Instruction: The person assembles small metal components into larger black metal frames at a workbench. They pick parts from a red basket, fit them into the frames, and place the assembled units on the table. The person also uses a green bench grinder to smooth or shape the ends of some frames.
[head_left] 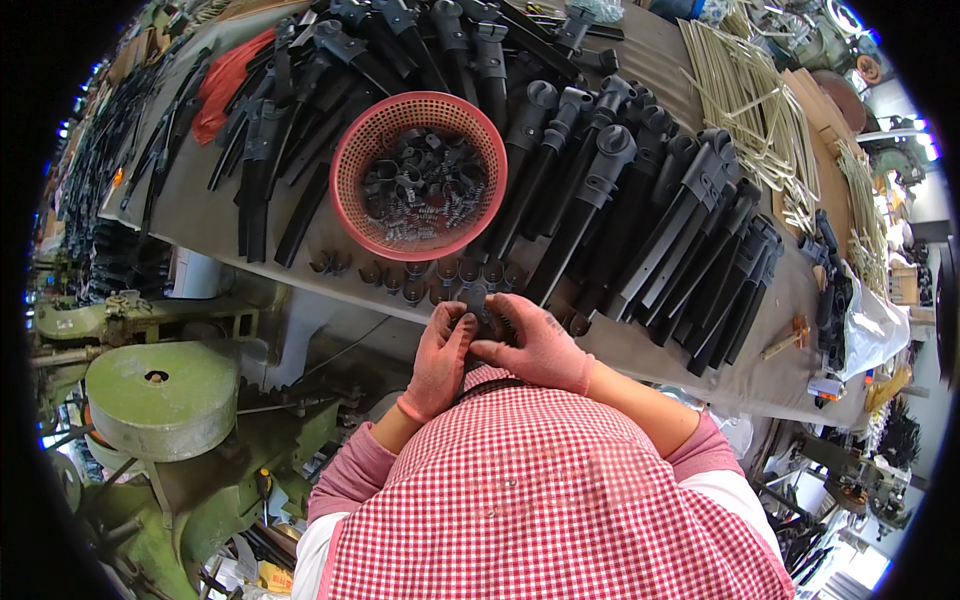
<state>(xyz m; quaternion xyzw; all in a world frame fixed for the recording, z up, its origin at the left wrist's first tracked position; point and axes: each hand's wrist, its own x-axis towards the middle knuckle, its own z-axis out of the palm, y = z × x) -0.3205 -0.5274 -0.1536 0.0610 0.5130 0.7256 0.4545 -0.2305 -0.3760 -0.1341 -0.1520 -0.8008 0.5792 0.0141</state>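
Both hands wear reddish-pink work gloves and meet at the table's near edge. My left hand point(440, 358) and my right hand point(540, 345) are closed round a small dark grey plastic fitting point(478, 298), largely covered by the fingers. Just beyond them, small dark curved plastic clips point(468, 270) stand in rows along the edge. A red perforated plastic basket point(342, 190) sits behind these clips. Inside it lie black plastic clips point(425, 170) and small metal springs point(425, 218). To the right, many black tubes with grey joint heads point(612, 150) lie side by side.
More black tubes point(262, 150) and a red cloth point(225, 90) cover the far left of the table point(330, 285). Bundles of cream-coloured bent rods point(750, 110) lie at the far right. A green machine with a round drum point(165, 400) stands close on my left.
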